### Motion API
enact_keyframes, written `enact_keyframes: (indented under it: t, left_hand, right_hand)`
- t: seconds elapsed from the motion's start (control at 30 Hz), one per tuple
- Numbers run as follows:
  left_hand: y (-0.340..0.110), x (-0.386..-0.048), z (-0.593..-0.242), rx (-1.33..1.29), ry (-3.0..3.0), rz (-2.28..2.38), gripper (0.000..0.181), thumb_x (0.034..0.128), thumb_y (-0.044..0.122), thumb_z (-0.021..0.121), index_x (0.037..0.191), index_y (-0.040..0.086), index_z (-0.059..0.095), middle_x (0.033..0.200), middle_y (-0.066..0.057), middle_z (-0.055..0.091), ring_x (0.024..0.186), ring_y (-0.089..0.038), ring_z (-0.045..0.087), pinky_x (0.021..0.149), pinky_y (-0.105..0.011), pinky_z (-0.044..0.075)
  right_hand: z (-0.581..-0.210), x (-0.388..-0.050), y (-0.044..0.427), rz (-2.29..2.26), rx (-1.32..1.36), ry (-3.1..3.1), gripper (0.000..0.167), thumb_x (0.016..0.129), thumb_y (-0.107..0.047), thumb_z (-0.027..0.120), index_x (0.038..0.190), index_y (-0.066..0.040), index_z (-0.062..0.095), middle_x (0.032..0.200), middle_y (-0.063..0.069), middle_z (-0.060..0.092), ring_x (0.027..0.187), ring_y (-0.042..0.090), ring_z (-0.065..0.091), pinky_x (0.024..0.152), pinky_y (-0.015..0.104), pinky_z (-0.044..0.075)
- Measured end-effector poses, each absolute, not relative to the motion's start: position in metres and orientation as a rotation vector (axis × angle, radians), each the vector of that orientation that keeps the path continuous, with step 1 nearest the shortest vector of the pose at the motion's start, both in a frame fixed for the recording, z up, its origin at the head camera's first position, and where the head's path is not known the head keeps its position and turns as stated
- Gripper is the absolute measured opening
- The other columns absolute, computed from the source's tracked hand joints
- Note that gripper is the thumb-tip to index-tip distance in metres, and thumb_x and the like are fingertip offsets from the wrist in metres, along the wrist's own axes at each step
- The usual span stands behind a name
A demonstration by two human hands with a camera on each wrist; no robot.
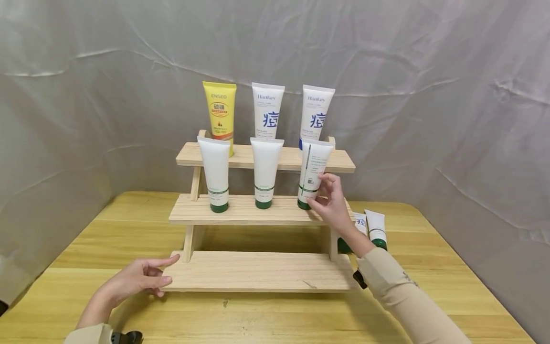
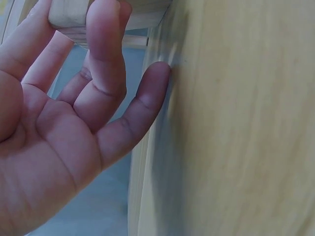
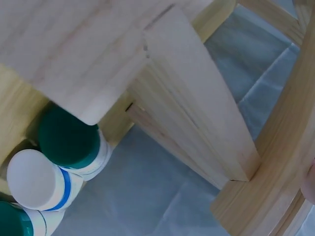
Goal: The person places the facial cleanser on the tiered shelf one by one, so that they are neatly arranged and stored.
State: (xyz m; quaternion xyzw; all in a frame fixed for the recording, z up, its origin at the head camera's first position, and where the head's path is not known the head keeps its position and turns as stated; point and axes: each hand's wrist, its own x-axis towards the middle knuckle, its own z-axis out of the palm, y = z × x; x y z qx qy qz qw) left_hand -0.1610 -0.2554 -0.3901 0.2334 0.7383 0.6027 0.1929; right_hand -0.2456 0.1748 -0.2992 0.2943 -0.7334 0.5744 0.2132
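A three-tier wooden display stand (image 1: 258, 272) stands on the table. On its middle tier, my right hand (image 1: 333, 203) pinches a white squeeze tube (image 1: 315, 165) with a green cap, upright at the right end. Two similar white tubes, one at the left (image 1: 216, 165) and one in the middle (image 1: 265, 167), stand on the same tier. My left hand (image 1: 133, 279) holds the left end of the bottom tier; in the left wrist view, curled fingers (image 2: 106, 54) meet the board's end. Only a fingertip (image 3: 308, 184) of my right hand shows in the right wrist view.
A yellow tube (image 1: 221, 114) and two white tubes with blue lettering, one central (image 1: 267, 110) and one right (image 1: 317, 112), stand on the top tier. More tubes, one with a green cap (image 1: 376, 227), lie right of the stand. A grey curtain (image 1: 129, 105) hangs behind.
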Motion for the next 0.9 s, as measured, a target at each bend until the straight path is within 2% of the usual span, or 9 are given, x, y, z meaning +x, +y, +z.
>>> enact_keyframes:
  t: [0.1,0.3,0.53,0.7,0.83,0.9]
  left_hand:
    - [-0.255,-0.162,-0.39,0.655,2.07,1.689,0.045,0.0876,0.007,0.056,0.113,0.044,0.051,0.073,-0.009,0.053,0.061,-0.017,0.059,0.061,-0.032,0.05]
    - [-0.256,-0.162,-0.39,0.67,2.061,1.697,0.047,0.088,0.006,0.055,0.113,0.045,0.051,0.071,-0.006,0.055,0.061,-0.016,0.059,0.06,-0.031,0.05]
    - [-0.255,-0.16,-0.39,0.67,2.057,1.697,0.046,0.088,0.007,0.055,0.112,0.046,0.052,0.071,-0.006,0.055,0.061,-0.016,0.059,0.059,-0.031,0.05]
    - [-0.255,-0.16,-0.39,0.66,2.052,1.706,0.046,0.0878,0.006,0.055,0.111,0.045,0.052,0.071,-0.007,0.054,0.061,-0.016,0.059,0.059,-0.03,0.05]
    - [-0.255,-0.161,-0.39,0.677,2.055,1.699,0.047,0.0884,0.006,0.054,0.113,0.045,0.051,0.071,-0.006,0.054,0.061,-0.016,0.059,0.06,-0.031,0.05]
    - [-0.256,-0.161,-0.391,0.687,2.059,1.694,0.047,0.0886,0.005,0.054,0.113,0.045,0.051,0.07,-0.005,0.054,0.061,-0.016,0.059,0.06,-0.031,0.05]
  right_hand:
    - [-0.301,-0.243,0.178,1.637,0.818,-2.059,0.055,0.075,0.024,0.053,0.118,0.006,0.024,0.125,0.024,0.039,0.108,0.029,0.046,0.085,0.034,0.044]
    - [-0.301,-0.239,0.181,1.614,0.855,-2.089,0.058,0.073,0.025,0.053,0.122,0.01,0.026,0.128,0.024,0.035,0.117,0.03,0.037,0.092,0.045,0.035]
    - [-0.303,-0.23,0.185,1.582,0.834,-2.086,0.056,0.073,0.022,0.057,0.121,0.012,0.031,0.122,0.024,0.038,0.109,0.03,0.04,0.091,0.05,0.033]
    - [-0.305,-0.223,0.191,1.578,0.762,-2.103,0.051,0.075,0.017,0.06,0.119,0.011,0.034,0.116,0.025,0.041,0.107,0.033,0.042,0.09,0.047,0.036]
    - [-0.307,-0.216,0.198,1.567,0.721,-2.106,0.047,0.076,0.013,0.062,0.117,0.01,0.038,0.11,0.027,0.045,0.103,0.037,0.045,0.088,0.039,0.041]
    - [-0.308,-0.214,0.201,1.555,0.715,-2.102,0.044,0.076,0.012,0.062,0.115,0.011,0.04,0.107,0.027,0.047,0.1,0.035,0.047,0.085,0.033,0.043]
